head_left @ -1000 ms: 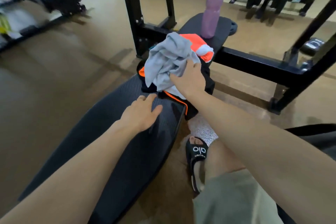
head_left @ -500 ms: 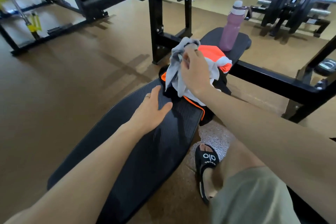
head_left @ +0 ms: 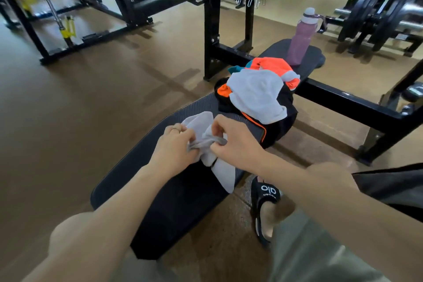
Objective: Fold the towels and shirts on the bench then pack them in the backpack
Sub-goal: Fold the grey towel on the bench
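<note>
Far to the left of the worktop (head_left: 174, 192), across the brown floor (head_left: 80, 103), a yellow-handled bar (head_left: 66, 27) leans among black rack frames; nearer the worktop's far end a black upright post (head_left: 211, 30) rises from the floor.

On the worktop's near half the left hand (head_left: 174, 146) has its fingers curled into a bunched fold of the grey towel (head_left: 206, 135), a ring showing on one finger; that grip is closed on the cloth. The towel lies crumpled across the worktop's middle, one pale end trailing toward the worktop's right edge. Just to the right, the right hand (head_left: 235, 139) pinches the same bunched fold between thumb and curled fingers, so both grips hold the one towel and nearly touch each other over it.

Beyond the hands, toward the worktop's far half, sits the pile: a white cloth (head_left: 256, 96) draped on top of a black backpack (head_left: 283, 119) with orange trim, and an orange and white garment (head_left: 272, 66) heaped behind it with a bit of teal cloth (head_left: 235, 68) at its left; whether the backpack is open cannot be told.

At the worktop's far end a mauve water bottle (head_left: 299, 41) stands upright, apart from the pile; to the right of the worktop's near half a foot in a black slide sandal (head_left: 265, 201) rests on the floor, and weight plates (head_left: 375, 7) hang on a rack well beyond the bottle.
</note>
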Demonstrator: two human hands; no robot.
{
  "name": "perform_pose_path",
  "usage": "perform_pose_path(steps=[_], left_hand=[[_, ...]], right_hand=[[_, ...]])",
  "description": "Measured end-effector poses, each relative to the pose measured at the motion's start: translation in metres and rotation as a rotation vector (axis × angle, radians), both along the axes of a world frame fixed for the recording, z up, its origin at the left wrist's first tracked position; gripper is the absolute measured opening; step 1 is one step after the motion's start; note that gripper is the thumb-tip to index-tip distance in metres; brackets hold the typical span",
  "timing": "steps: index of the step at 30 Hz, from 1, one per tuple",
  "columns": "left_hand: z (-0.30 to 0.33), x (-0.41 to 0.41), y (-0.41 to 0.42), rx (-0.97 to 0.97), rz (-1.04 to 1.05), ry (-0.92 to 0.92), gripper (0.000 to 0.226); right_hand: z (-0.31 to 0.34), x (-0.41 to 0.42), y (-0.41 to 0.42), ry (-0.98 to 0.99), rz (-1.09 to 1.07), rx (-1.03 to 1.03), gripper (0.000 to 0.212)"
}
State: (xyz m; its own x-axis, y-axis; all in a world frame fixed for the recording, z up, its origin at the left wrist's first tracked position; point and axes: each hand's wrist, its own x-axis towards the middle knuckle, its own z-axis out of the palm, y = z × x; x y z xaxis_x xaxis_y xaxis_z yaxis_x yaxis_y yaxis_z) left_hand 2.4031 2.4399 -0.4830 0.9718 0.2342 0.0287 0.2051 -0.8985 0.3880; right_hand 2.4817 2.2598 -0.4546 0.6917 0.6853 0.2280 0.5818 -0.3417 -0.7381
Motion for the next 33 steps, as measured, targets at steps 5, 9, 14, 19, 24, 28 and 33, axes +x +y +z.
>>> perform_pose_path(steps=[5,9,14,19,24,28,33], left_hand=[[0.006,-0.021,0.002,-0.070,-0.095,0.024,0.028],[0.020,-0.028,0.005,-0.178,-0.096,0.087,0.034],[0.038,-0.037,0.004,-0.235,-0.180,0.034,0.041],[0.051,-0.040,0.008,-0.239,-0.205,-0.013,0.033],[0.066,-0.036,-0.001,-0.144,-0.230,-0.084,0.028],[0.078,-0.030,-0.010,-0.009,-0.250,-0.160,0.016],[0.081,-0.035,-0.001,0.006,-0.295,0.019,0.031]], right_hand=[[-0.008,-0.005,-0.005,0.195,-0.003,-0.134,0.027],[-0.001,0.004,-0.009,0.269,0.014,-0.267,0.031],[0.013,0.014,-0.016,0.081,0.077,-0.336,0.031],[0.025,0.021,-0.017,-0.251,0.078,-0.504,0.023],[0.046,0.007,-0.006,0.255,0.261,-0.357,0.032],[0.053,0.002,0.005,0.385,0.213,-0.211,0.020],[0.061,0.010,-0.004,0.030,0.133,-0.230,0.006]])
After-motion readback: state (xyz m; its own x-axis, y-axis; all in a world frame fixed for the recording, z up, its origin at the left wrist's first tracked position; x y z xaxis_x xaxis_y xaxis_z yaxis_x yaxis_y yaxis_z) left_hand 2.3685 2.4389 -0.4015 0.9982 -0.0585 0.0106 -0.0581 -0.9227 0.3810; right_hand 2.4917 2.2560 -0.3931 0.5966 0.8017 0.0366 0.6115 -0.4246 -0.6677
